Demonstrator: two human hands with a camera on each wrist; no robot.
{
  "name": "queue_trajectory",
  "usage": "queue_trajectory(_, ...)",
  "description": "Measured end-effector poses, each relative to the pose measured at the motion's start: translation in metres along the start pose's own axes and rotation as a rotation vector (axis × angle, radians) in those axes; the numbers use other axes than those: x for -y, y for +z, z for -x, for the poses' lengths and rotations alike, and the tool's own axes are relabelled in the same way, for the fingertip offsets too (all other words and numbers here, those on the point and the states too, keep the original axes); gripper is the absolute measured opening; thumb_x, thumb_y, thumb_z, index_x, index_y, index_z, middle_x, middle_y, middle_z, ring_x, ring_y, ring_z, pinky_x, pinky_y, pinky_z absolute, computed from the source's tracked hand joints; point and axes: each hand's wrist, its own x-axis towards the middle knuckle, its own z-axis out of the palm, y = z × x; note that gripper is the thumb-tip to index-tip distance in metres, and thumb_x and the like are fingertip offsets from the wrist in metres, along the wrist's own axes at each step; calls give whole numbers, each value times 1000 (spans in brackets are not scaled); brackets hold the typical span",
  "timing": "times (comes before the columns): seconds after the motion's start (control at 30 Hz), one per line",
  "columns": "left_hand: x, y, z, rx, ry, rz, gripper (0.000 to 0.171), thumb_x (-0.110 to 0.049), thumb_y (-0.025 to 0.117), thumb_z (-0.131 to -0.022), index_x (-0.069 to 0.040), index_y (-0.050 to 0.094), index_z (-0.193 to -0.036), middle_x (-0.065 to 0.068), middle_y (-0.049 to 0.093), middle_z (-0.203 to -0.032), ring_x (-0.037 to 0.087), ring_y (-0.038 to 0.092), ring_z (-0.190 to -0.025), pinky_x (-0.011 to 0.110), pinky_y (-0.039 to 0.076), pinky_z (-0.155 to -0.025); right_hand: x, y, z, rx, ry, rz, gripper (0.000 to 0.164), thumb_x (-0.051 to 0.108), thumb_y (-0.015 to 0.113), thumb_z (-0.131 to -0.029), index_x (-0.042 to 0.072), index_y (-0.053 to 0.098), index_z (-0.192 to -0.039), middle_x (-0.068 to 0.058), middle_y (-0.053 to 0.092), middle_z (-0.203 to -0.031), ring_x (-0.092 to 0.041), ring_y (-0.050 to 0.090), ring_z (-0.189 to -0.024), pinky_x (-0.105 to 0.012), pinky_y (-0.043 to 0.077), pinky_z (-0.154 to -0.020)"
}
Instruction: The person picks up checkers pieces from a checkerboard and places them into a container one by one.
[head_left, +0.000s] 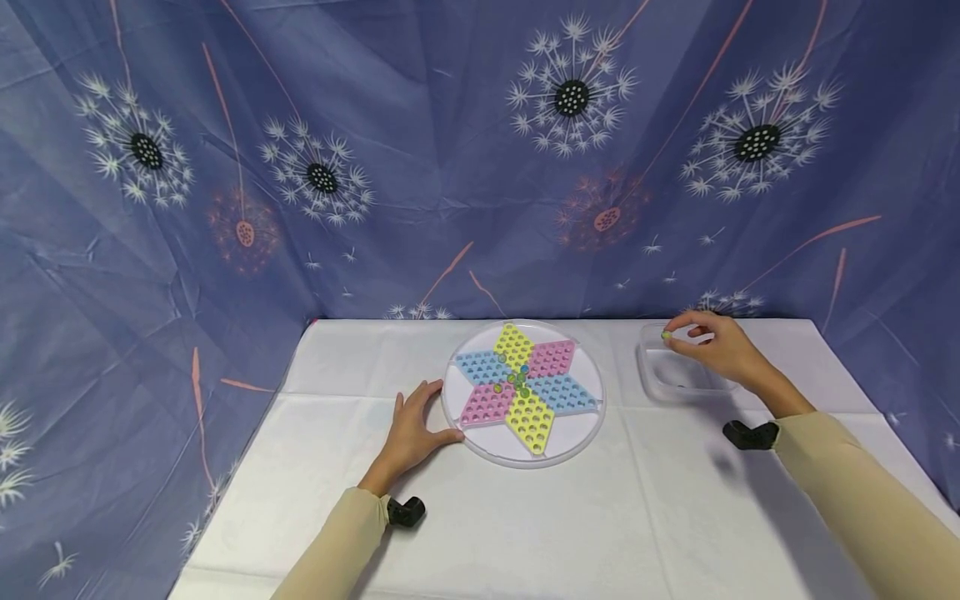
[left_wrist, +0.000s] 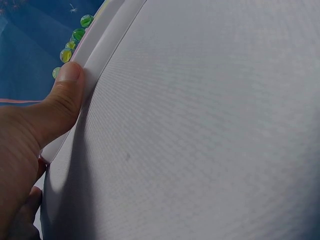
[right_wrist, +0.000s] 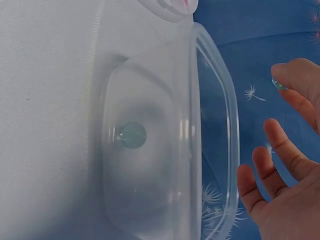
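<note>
A round white Chinese checkers board (head_left: 576, 435) carries a star of yellow, pink and blue points. Several glass marbles (head_left: 524, 392) sit mostly around its middle. My left hand (head_left: 408, 435) is spread at the board's left edge, its thumb (left_wrist: 69, 82) resting against the rim. Between thumb and index finger, my right hand (head_left: 720, 348) pinches a green-yellow marble (right_wrist: 278, 84), above the rim of a clear plastic container (head_left: 647, 385). The other right fingers (right_wrist: 272, 165) are held apart from it. Through the container's wall a pale green marble (right_wrist: 133, 135) shows inside.
A white cloth (head_left: 600, 533) covers the table. Behind and at both sides hangs a blue curtain (head_left: 450, 167) with dandelion prints, meeting the table's back edge. The container stands to the right of the board, with a gap of cloth between them.
</note>
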Motion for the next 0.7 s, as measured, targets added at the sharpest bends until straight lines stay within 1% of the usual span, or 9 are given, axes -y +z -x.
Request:
queue_trajectory(0.13, 0, 0, 0, 4, -3, 3, 94, -31, 94, -73, 0, 48, -149, 20, 50, -152, 42, 32, -150, 62, -1, -125, -3, 3, 0, 11, 22, -7, 47, 46, 68, -98, 11, 65, -130, -21, 42, -152, -45, 46, -127, -57, 49, -89)
queue_trajectory(0.3, 0, 0, 1, 7, -7, -3, 94, -30, 95, -72, 0, 48, -149, 21, 50, -152, 42, 32, -149, 62, -1, -125, -9, 8, -2, 24, 19, -1, 45, 44, 67, -99, 10, 66, -129, -23, 42, -151, -46, 47, -126, -56, 52, -86)
queue_trajectory(0.5, 1, 1, 1, 16, -22, -5, 96, -31, 95, -72, -2, 48, -150, 19, 49, -154, 40, 32, -150, 59, -2, -126, -18, 15, -5, 40, 30, 12, 44, 44, 68, -99, 11, 66, -126, -21, 47, -148, -46, 48, -124, -60, 50, -90)
queue_trajectory(0.57, 1, 2, 1, 17, -23, -2, 96, -31, 95, -72, -2, 47, -150, 18, 49, -154, 39, 31, -151, 58, -2, -126, -21, 16, -6, 42, 35, 21, 43, 44, 68, -98, 11, 67, -126, -21, 48, -147, -46, 49, -124, -60, 50, -90)
queue_trajectory(0.7, 1, 2, 0, 11, -21, 3, 96, -32, 95, -71, -2, 48, -150, 18, 50, -153, 39, 31, -151, 59, -2, -126, -23, 19, -7, 51, 29, 46, 41, 42, 68, -99, 10, 69, -124, -23, 51, -144, -45, 52, -121, -57, 52, -87)
